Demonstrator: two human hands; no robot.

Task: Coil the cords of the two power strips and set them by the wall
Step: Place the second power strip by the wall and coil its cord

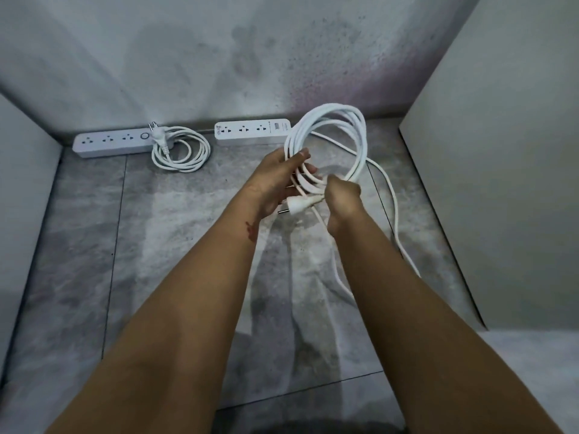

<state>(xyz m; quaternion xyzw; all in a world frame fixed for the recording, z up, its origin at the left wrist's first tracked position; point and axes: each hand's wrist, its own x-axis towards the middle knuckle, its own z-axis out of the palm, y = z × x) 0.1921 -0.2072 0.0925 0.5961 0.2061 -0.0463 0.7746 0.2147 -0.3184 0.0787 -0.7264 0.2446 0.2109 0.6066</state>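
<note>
The left hand (280,180) curls round the gathered white cord coil (332,112) at frame centre. The right hand (343,197) grips the cord beside its plug (293,207). Its power strip (252,130) lies just above-left along the wall (219,57), long axis left-right. Uncoiled slack (396,211) trails lower right, nearer the right hand.

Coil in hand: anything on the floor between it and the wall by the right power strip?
Nothing visible. The coil hangs just before the right power strip; only its own slack cord trails on the tiles rightward.
</note>
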